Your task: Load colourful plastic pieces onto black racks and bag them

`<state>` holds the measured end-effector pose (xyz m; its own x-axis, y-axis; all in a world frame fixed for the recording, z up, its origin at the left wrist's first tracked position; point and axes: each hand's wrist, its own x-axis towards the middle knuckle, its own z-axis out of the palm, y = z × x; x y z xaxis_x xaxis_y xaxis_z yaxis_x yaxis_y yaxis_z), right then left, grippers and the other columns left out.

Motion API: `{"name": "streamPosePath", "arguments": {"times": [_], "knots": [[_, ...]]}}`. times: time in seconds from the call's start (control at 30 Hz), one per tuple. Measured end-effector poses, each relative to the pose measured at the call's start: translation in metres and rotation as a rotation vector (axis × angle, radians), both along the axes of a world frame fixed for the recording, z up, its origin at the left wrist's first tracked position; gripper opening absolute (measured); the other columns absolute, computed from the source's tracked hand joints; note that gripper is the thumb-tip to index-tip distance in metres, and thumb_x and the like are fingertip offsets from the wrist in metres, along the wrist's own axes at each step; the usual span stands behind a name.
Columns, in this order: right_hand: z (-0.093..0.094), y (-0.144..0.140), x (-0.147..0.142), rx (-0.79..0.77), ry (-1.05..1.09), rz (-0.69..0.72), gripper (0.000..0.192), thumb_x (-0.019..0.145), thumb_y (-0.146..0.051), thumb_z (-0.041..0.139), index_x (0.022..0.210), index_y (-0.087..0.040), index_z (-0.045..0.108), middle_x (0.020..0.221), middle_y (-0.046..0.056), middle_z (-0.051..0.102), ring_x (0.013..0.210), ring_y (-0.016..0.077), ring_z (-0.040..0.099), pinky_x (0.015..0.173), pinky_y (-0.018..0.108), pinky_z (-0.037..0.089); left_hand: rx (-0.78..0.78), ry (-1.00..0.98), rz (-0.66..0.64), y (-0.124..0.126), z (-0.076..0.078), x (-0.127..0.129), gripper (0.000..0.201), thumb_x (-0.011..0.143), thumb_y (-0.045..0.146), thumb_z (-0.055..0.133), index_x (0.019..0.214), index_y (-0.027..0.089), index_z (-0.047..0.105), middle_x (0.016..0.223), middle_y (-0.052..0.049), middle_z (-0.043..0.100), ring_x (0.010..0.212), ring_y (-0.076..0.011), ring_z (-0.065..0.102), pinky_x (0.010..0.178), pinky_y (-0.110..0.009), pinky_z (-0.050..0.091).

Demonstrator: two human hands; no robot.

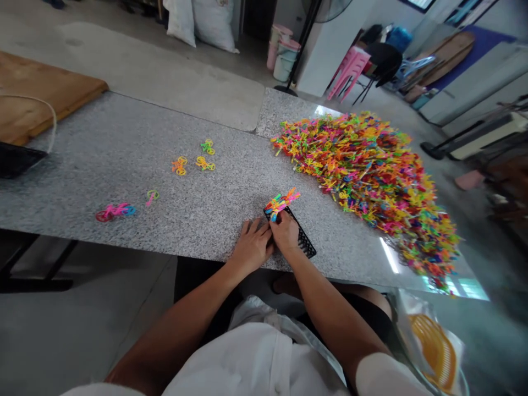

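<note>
Far left we see a wooden board [37, 91] lying on the grey speckled worktop [124, 148], with a dark tray edge [16, 159] just below it. Next, a pink and blue toy bike [115, 210] lies flat near the front edge, a small green and pink piece [152, 196] just right of it. Further back, three small bikes [193, 159] in orange, yellow and green sit close together, apart from the hands.

Centre: the left hand [251, 247] rests flat on the worktop, fingers spread loosely, grip empty, fingertips touching the black grid tray [303, 239]. The right hand [284, 231] is just beside it, touching it, grip narrow, pinched on a bundle of coloured plastic pieces [281, 202] that stands on the far end of the grid tray. We cannot tell how many pieces are in the bundle.

Right: a big heap of loose coloured plastic parts [371, 176] spreads across the worktop to its right edge, well apart from the hands. Bottom right, a clear bag with an orange basket [433, 346] lies beside the person's lap.
</note>
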<state>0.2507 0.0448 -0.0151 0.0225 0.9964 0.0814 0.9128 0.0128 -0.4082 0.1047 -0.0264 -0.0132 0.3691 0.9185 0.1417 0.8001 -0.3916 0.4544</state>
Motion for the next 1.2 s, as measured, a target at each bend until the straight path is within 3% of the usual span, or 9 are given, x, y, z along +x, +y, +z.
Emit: {"name": "streamPosePath", "arguments": {"times": [0.2,0.33,0.43,0.5,0.6,0.73,0.83,0.97,1.2], "knots": [[0.007,0.001,-0.011,-0.054,-0.014,0.003,0.020,0.100,-0.022,0.066,0.118,-0.017,0.073,0.116,0.014,0.080,0.108,0.0256,0.074,0.093,0.030,0.052,0.017,0.035,-0.007,0.002,0.000,-0.003,0.049,0.101,0.032,0.060,0.150,0.022,0.063,0.161,-0.010,0.061,0.159,-0.0395,0.041,0.132,-0.069,0.027],[0.019,0.001,0.002,-0.095,-0.008,0.153,0.021,0.106,-0.019,0.057,0.116,-0.016,0.075,0.117,0.014,0.080,0.111,0.0233,0.075,0.097,0.028,0.051,0.087,0.063,-0.010,0.004,-0.004,-0.008,0.051,0.103,0.032,0.058,0.153,0.023,0.062,0.158,-0.012,0.063,0.156,-0.0395,0.044,0.128,-0.068,0.034],[0.036,0.023,0.041,-0.165,-0.023,0.105,0.026,0.109,-0.022,0.052,0.110,-0.018,0.078,0.111,0.010,0.082,0.105,0.0215,0.076,0.093,0.027,0.052,0.159,0.081,-0.025,0.008,-0.009,-0.011,0.048,0.105,0.035,0.054,0.151,0.025,0.065,0.159,-0.010,0.063,0.154,-0.0397,0.047,0.126,-0.068,0.036],[0.050,0.050,0.079,-0.162,-0.067,-0.108,0.031,0.111,-0.025,0.048,0.116,-0.018,0.078,0.115,0.011,0.081,0.106,0.0224,0.075,0.091,0.027,0.053,0.195,0.088,-0.021,0.010,-0.012,-0.011,0.045,0.106,0.037,0.053,0.146,0.026,0.069,0.158,-0.009,0.064,0.151,-0.0398,0.050,0.125,-0.067,0.038],[0.064,0.093,0.136,-0.132,-0.148,-0.366,0.040,0.111,-0.021,0.042,0.141,-0.018,0.069,0.138,0.018,0.072,0.115,0.0247,0.074,0.094,0.030,0.055,0.226,0.090,-0.014,0.011,-0.016,-0.010,0.044,0.106,0.039,0.053,0.145,0.025,0.070,0.156,-0.009,0.065,0.148,-0.0387,0.053,0.124,-0.065,0.039],[0.061,0.123,0.173,-0.214,-0.198,-0.383,0.043,0.106,-0.014,0.046,0.142,-0.014,0.070,0.152,0.023,0.060,0.123,0.0279,0.072,0.099,0.034,0.055,0.254,0.092,-0.008,0.013,-0.020,-0.011,0.045,0.105,0.039,0.054,0.144,0.024,0.070,0.155,-0.010,0.066,0.146,-0.0377,0.053,0.124,-0.063,0.040],[0.048,0.118,0.173,-0.229,-0.190,-0.366,0.038,0.105,-0.015,0.049,0.132,-0.014,0.076,0.150,0.021,0.062,0.121,0.0271,0.072,0.099,0.032,0.055,0.263,0.088,-0.015,0.014,-0.023,-0.013,0.046,0.105,0.041,0.054,0.145,0.023,0.070,0.155,-0.011,0.066,0.147,-0.0379,0.053,0.124,-0.062,0.041],[0.027,0.089,0.158,-0.197,-0.133,-0.325,0.032,0.107,-0.023,0.053,0.122,-0.016,0.081,0.134,0.018,0.072,0.118,0.0253,0.072,0.097,0.030,0.053,0.257,0.066,-0.007,0.014,-0.022,-0.012,0.046,0.104,0.042,0.056,0.144,0.024,0.069,0.156,-0.010,0.065,0.147,-0.0379,0.054,0.124,-0.062,0.041],[0.009,0.044,0.115,-0.115,0.412,-0.202,0.014,0.098,-0.024,0.067,0.103,-0.016,0.077,0.093,0.004,0.078,0.085,0.0174,0.071,0.076,0.024,0.049,0.192,0.081,0.012,0.010,-0.011,-0.007,0.045,0.103,0.038,0.057,0.144,0.024,0.069,0.156,-0.012,0.065,0.148,-0.0376,0.052,0.126,-0.063,0.038]]}}
